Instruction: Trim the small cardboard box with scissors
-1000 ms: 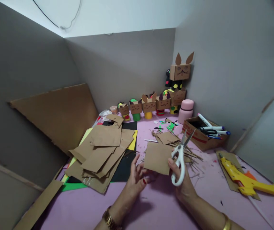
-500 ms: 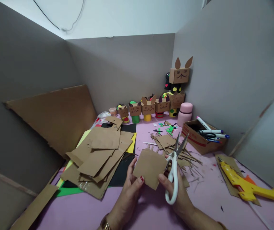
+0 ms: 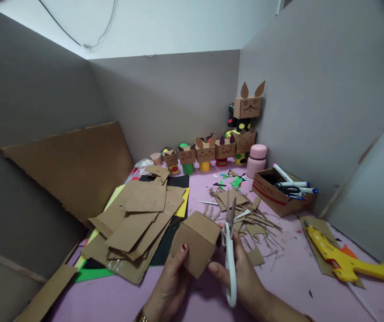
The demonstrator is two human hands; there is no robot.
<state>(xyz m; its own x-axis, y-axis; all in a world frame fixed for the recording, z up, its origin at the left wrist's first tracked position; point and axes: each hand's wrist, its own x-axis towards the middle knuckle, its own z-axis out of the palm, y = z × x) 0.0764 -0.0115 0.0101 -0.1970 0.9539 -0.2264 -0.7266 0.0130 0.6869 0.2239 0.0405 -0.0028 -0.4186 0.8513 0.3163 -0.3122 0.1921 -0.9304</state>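
And here, low in the middle of the frame, the left hand (image 3: 173, 279) has the creased cardboard piece (image 3: 194, 248) firmly gripped, thumb pressed flat across its near face, a fold running along the upper part. Just beside it, right of centre, the right hand (image 3: 245, 273) is wrapped around the white-handled scissors (image 3: 230, 255), blades pointing up the frame and slightly parted; whether its fingertips touch the cardboard, you can't tell from here. Look left of centre: a loose stack of cardboard sheets (image 3: 140, 228) spreads over coloured paper, while cardboard offcuts (image 3: 255, 230) scatter right of the scissors. Up in the centre, a row of box-headed figures (image 3: 205, 153) lines the back of the pink tabletop (image 3: 108, 304), with a pink flask (image 3: 256, 165) just to the right. Over on the right sits a carton of markers (image 3: 275, 197), and at lower right lies the yellow glue gun (image 3: 353, 266)!
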